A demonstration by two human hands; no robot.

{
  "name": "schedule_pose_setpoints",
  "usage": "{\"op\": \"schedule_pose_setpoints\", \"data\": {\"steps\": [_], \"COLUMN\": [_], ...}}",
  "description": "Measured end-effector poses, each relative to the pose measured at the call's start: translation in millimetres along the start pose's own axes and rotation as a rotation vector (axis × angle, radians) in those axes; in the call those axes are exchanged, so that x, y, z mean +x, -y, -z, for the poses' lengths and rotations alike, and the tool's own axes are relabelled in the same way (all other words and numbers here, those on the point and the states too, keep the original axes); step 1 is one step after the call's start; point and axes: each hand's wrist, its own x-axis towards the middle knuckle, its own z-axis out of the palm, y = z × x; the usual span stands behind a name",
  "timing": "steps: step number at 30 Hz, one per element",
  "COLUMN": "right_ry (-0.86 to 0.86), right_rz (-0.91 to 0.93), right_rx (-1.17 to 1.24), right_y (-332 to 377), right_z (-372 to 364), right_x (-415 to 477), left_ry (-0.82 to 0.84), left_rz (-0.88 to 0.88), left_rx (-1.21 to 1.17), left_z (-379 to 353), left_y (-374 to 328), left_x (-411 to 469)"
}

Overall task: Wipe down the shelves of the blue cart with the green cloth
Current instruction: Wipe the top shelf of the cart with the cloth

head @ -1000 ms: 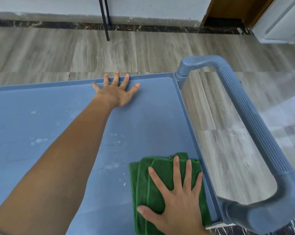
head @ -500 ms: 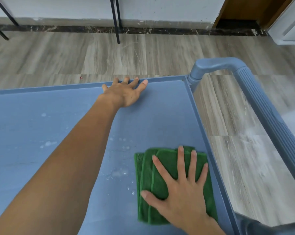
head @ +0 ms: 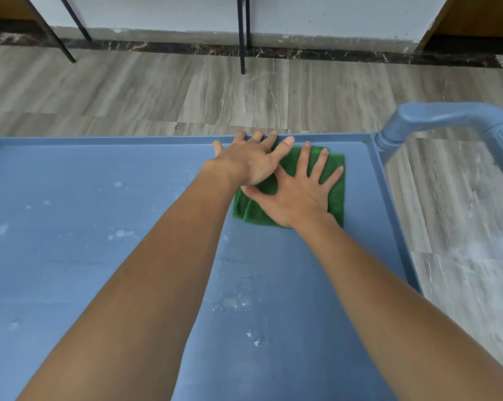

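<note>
The blue cart's top shelf fills the lower view and has a raised rim. The folded green cloth lies near the shelf's far right corner. My right hand presses flat on the cloth with fingers spread. My left hand lies flat at the far rim, fingers apart; its palm covers the cloth's left part and crosses over my right thumb. White specks and smears dot the shelf nearer to me and on its left side.
The cart's blue handle curves up at the far right corner. A grey wood-look floor lies beyond and to the right. Thin black furniture legs stand by the white wall. A brown door frame is at the top right.
My right hand has slid the cloth from the near right edge up to the far right corner, beside my left hand. The left hand stayed at the far rim.
</note>
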Motion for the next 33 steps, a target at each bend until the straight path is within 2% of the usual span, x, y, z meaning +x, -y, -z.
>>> {"op": "schedule_pose_setpoints", "data": {"steps": [8,17,33], "right_ry": [0.002,-0.064,-0.11], "right_rz": [-0.019,0.04,0.115], "right_rx": [-0.03,-0.04,-0.062], "right_y": [7,3,5], "right_z": [2,-7,-41], "right_x": [8,-17,-236], "left_ry": [0.027,0.026,0.033], "left_rz": [-0.024,-0.095,-0.158], "left_rx": [0.004,0.03,0.121], "left_z": [-5,-2,-4], "left_y": [9,39,42], "left_x": [0,4,4]}}
